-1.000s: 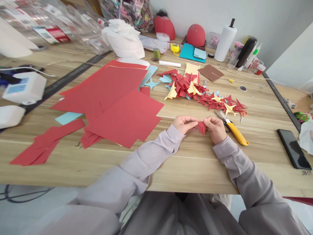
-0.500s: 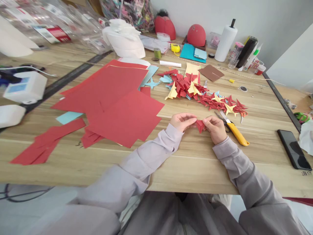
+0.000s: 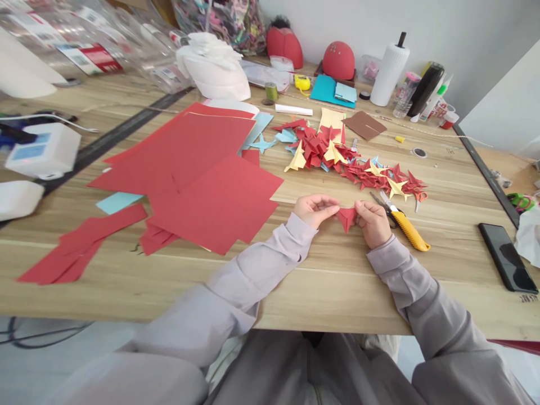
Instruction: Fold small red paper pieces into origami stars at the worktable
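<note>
Between my two hands is a small piece of folded red paper (image 3: pixel 347 218), triangular with its point toward me. My left hand (image 3: pixel 314 210) pinches its left corner between thumb and fingers. At the right corner, my right hand (image 3: pixel 373 220) grips the paper in a closed pinch. A yellow utility knife (image 3: pixel 409 228) lies just right of my right hand, beside partly hidden dark scissors (image 3: pixel 392 218). Beyond my hands spreads a heap of folded paper stars (image 3: pixel 314 147), mostly red with some yellow and light blue.
Large red paper sheets (image 3: pixel 206 191) lie to the left, with red strips (image 3: pixel 84 242) nearer the edge. A black phone (image 3: pixel 507 257) rests at right. Along the back stand a white bottle (image 3: pixel 390 73), a tape measure (image 3: pixel 302 83) and a red dome (image 3: pixel 338 61).
My right hand has shifted slightly right, and more of the folded red paper now shows between my hands. My left hand stays nearly where it was.
</note>
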A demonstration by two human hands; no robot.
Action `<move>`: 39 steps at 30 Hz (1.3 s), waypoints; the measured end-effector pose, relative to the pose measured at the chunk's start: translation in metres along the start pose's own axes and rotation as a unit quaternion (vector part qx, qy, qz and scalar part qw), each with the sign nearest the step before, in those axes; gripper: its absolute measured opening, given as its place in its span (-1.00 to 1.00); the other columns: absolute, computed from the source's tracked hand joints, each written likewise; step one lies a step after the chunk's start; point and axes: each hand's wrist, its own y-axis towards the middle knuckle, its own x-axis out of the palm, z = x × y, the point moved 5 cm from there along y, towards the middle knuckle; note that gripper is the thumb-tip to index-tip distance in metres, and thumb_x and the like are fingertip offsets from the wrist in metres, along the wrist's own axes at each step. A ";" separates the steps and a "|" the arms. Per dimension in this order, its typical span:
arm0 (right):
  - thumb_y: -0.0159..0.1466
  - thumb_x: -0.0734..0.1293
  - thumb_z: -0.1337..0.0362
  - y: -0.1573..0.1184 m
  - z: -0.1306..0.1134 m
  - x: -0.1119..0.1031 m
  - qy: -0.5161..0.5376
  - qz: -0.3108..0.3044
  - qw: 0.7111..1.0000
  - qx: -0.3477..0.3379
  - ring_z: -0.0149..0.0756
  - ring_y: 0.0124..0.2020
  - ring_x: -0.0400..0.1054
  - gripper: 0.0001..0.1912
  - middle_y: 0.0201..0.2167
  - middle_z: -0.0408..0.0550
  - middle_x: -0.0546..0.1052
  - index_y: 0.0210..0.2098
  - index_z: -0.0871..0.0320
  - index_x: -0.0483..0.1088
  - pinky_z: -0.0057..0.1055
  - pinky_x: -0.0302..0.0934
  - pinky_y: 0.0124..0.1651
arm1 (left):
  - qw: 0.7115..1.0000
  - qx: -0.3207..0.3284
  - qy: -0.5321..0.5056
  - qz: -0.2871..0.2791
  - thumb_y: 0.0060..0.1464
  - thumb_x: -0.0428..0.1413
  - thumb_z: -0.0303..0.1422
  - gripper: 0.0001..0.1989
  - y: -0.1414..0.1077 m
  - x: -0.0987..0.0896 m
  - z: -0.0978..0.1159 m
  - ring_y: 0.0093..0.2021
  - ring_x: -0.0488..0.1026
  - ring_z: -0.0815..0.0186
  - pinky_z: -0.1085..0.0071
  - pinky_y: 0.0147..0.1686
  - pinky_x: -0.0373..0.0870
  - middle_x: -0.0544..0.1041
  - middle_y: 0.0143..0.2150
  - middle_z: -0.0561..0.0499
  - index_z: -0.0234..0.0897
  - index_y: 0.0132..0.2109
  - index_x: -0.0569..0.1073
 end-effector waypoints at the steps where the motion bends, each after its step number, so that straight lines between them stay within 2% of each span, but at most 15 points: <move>1: 0.06 0.36 0.02 0.000 0.000 0.000 0.001 0.002 1.000 -0.001 -0.48 -0.67 0.19 -0.64 -0.73 -0.19 0.36 -0.64 0.18 0.37 -0.48 0.12 -0.55 | 1.000 0.001 -0.001 0.004 -0.37 0.33 -0.31 -0.69 0.000 0.000 0.000 -0.54 0.47 0.37 0.42 -0.44 0.47 0.53 -0.54 0.01 -0.40 -0.41 0.52; 7: 0.08 0.33 0.00 0.001 -0.001 0.002 0.014 -0.010 1.000 0.002 -0.45 -0.66 0.23 -0.64 -0.71 -0.15 0.39 -0.59 0.18 0.40 -0.47 0.13 -0.55 | 0.999 0.015 -0.016 0.032 -0.41 0.34 -0.31 -0.69 0.002 -0.003 0.000 -0.55 0.45 0.38 0.42 -0.47 0.48 0.51 -0.57 0.03 -0.39 -0.46 0.51; 14: 0.02 0.40 0.22 -0.001 -0.001 0.001 0.011 -0.035 0.999 0.003 -0.44 -0.60 0.30 -0.86 -0.64 -0.16 0.48 -0.51 0.17 0.42 -0.49 0.13 -0.50 | 0.998 0.010 -0.021 0.059 -0.41 0.34 -0.30 -0.67 0.003 -0.008 -0.001 -0.55 0.45 0.38 0.38 -0.46 0.49 0.50 -0.55 0.05 -0.39 -0.42 0.50; 18: 0.01 0.40 0.26 -0.001 0.002 0.001 -0.003 -0.042 0.999 0.003 -0.44 -0.61 0.29 -0.89 -0.66 -0.18 0.47 -0.48 0.16 0.43 -0.48 0.13 -0.49 | 0.998 0.005 -0.024 0.049 -0.42 0.35 -0.29 -0.66 0.003 -0.006 -0.002 -0.54 0.45 0.37 0.39 -0.47 0.49 0.50 -0.55 0.03 -0.40 -0.44 0.50; 21: 0.04 0.39 0.25 0.000 0.002 0.000 -0.002 -0.038 0.999 -0.003 -0.46 -0.62 0.26 -0.88 -0.67 -0.19 0.44 -0.51 0.17 0.42 -0.49 0.12 -0.50 | 0.999 0.003 -0.011 0.033 -0.43 0.35 -0.29 -0.64 0.003 -0.005 -0.003 -0.50 0.47 0.34 0.37 -0.45 0.48 0.52 -0.51 -0.01 -0.40 -0.41 0.51; 25: 0.09 0.36 0.20 0.000 0.002 0.000 0.012 -0.032 0.999 -0.008 -0.48 -0.63 0.23 -0.80 -0.67 -0.19 0.42 -0.57 0.18 0.40 -0.49 0.11 -0.51 | 1.000 0.027 0.015 -0.001 -0.51 0.37 -0.37 -0.55 0.003 -0.001 -0.002 -0.38 0.51 0.27 0.31 -0.29 0.47 0.57 -0.38 -0.08 -0.39 -0.33 0.52; 27: 0.08 0.37 0.19 -0.001 0.000 0.002 -0.004 -0.039 0.999 -0.012 -0.48 -0.63 0.23 -0.80 -0.67 -0.19 0.42 -0.57 0.18 0.40 -0.49 0.12 -0.51 | 0.998 0.042 0.042 -0.007 -0.50 0.36 -0.38 -0.57 0.000 0.001 0.002 -0.35 0.51 0.26 0.29 -0.23 0.45 0.57 -0.35 -0.09 -0.38 -0.33 0.52; 30: 0.05 0.40 0.15 -0.002 -0.003 0.006 -0.048 -0.045 0.997 -0.026 -0.48 -0.64 0.24 -0.78 -0.68 -0.19 0.42 -0.56 0.19 0.41 -0.49 0.14 -0.51 | 0.994 0.063 0.092 0.000 -0.39 0.33 -0.33 -0.67 -0.004 0.005 0.009 -0.34 0.50 0.26 0.30 -0.23 0.43 0.57 -0.36 -0.09 -0.37 -0.37 0.53; 33: 0.03 0.40 0.11 -0.003 -0.006 0.009 -0.079 -0.050 0.995 -0.036 -0.46 -0.63 0.25 -0.76 -0.68 -0.19 0.43 -0.53 0.18 0.41 -0.47 0.16 -0.50 | 0.992 0.070 0.104 0.031 -0.33 0.30 -0.27 -0.73 -0.005 0.004 0.012 -0.36 0.49 0.27 0.32 -0.26 0.42 0.57 -0.42 -0.07 -0.36 -0.42 0.53; 36: 0.04 0.40 0.08 -0.005 -0.006 0.012 -0.111 -0.066 0.991 -0.047 -0.45 -0.62 0.25 -0.74 -0.67 -0.18 0.43 -0.52 0.17 0.41 -0.46 0.18 -0.48 | 0.993 0.051 0.082 0.061 -0.32 0.30 -0.27 -0.75 -0.003 -0.003 0.008 -0.41 0.47 0.31 0.36 -0.32 0.41 0.55 -0.46 -0.02 -0.35 -0.45 0.52; 39: 0.08 0.37 0.08 -0.007 -0.009 0.015 -0.153 -0.090 0.980 -0.088 -0.43 -0.58 0.25 -0.74 -0.64 -0.16 0.42 -0.53 0.16 0.43 -0.44 0.17 -0.45 | 0.998 -0.001 0.039 0.042 -0.34 0.29 -0.29 -0.77 0.001 -0.006 0.000 -0.46 0.45 0.34 0.39 -0.38 0.40 0.52 -0.51 0.02 -0.35 -0.50 0.49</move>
